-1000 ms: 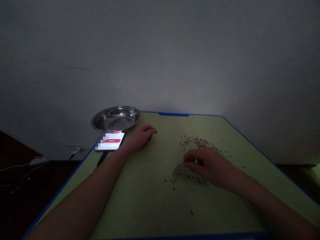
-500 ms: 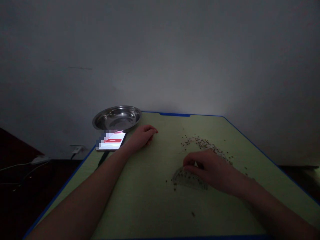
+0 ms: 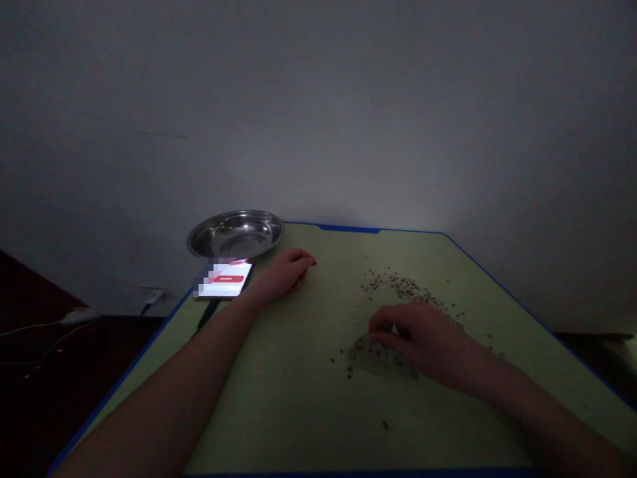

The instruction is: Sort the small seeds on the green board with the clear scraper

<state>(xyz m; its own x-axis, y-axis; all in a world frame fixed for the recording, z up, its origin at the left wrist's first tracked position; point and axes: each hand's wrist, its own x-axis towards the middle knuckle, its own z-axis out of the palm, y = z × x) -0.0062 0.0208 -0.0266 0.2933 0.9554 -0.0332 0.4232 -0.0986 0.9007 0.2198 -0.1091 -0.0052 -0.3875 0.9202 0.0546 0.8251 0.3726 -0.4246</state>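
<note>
A clear, half-round protractor (image 3: pixel 371 360) lies on the table with dark grains showing through and around it. The thumb and fingers of my right hand (image 3: pixel 415 337) pinch its curved upper edge. Just beyond that hand spreads a scattered heap of small dark and pale grains (image 3: pixel 408 289), partly hidden behind the knuckles. My left hand (image 3: pixel 286 272) rests on the table with its fingers curled in and nothing visible in them. It lies beside a phone (image 3: pixel 226 282) with a lit screen.
A shiny metal basin (image 3: pixel 239 234) stands at the far left corner, behind the phone. The pale green table (image 3: pixel 279 411) has a blue edge and meets a grey wall. Cables and a power strip (image 3: pixel 79 316) lie off the table to the left.
My right hand and the protractor have shifted slightly to the right. My left hand stays in place on the table, and the view has moved a little.
</note>
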